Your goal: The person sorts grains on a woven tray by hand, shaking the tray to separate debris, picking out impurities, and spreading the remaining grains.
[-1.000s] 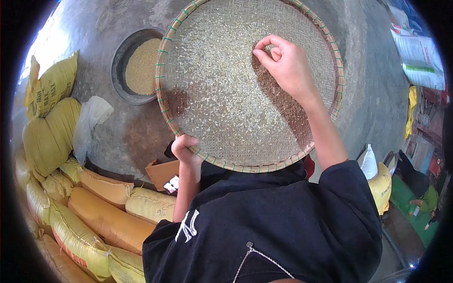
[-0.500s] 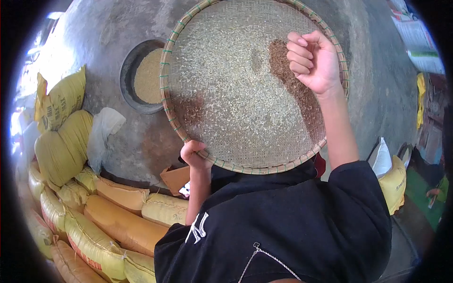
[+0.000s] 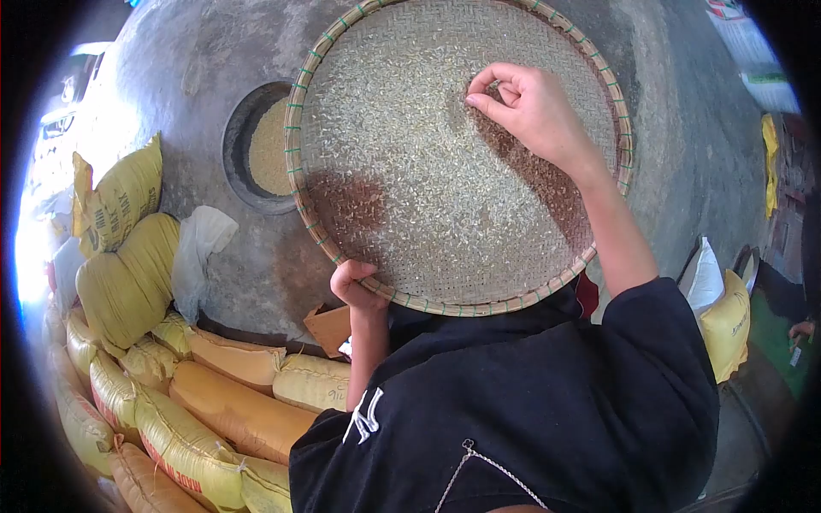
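My left hand (image 3: 357,285) grips the lower left rim of a round woven tray (image 3: 479,295), thumb on top. Pale grains (image 3: 410,162) are spread thinly over the weave. Above the tray's right half, my right hand (image 3: 526,107) is closed in a pinch, thumb against forefinger, near the grains; anything between the fingertips is too small to make out. Brown shadows of the hands and arms fall across the tray. To the left, partly behind the tray, a dark basin (image 3: 237,141) holds yellowish grain (image 3: 269,154).
Filled yellow and orange sacks (image 3: 231,402) lie at the lower left, with upright sacks (image 3: 128,197) and a clear plastic bag (image 3: 201,248) above them. A cardboard box (image 3: 329,327) is below my left hand. A yellow sack (image 3: 725,329) stands at right; another person's hand (image 3: 801,330) shows beyond.
My right hand went from a pinch over the tray to a curled fist farther right, then back to a pinch. My left hand has kept hold of the rim while the view shifted slightly.
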`<state>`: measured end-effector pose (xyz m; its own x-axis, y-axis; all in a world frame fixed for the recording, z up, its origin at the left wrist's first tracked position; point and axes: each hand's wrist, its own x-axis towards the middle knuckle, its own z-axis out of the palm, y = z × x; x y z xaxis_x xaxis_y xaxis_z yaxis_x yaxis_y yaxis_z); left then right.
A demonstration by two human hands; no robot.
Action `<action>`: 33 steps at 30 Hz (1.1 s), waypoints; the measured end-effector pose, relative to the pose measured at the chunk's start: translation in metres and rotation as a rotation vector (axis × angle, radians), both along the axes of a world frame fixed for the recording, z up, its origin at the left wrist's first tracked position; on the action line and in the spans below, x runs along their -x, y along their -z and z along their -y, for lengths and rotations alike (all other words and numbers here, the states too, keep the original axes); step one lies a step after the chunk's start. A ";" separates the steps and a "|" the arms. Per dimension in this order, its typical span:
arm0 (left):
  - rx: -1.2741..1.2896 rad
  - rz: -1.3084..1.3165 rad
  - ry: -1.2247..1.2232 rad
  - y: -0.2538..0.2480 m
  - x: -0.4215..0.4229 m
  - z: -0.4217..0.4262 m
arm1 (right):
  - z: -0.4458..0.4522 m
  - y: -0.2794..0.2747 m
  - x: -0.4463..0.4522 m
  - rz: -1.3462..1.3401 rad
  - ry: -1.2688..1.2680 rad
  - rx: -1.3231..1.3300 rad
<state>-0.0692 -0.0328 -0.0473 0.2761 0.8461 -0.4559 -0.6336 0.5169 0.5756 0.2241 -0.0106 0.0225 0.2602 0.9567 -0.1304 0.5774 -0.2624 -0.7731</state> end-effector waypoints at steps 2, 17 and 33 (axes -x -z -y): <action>0.003 -0.015 0.007 0.001 0.002 0.001 | 0.000 -0.002 0.002 -0.003 0.003 0.001; -0.017 -0.092 0.000 -0.002 -0.002 0.000 | -0.006 0.008 -0.032 -1.316 0.163 -0.051; -0.040 -0.067 0.044 -0.003 0.000 -0.001 | -0.017 0.006 -0.016 -0.033 0.043 -0.002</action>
<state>-0.0694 -0.0321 -0.0438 0.2830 0.8520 -0.4405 -0.5700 0.5188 0.6371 0.2405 0.0064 0.0168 0.2970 0.9449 -0.1376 0.5400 -0.2850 -0.7919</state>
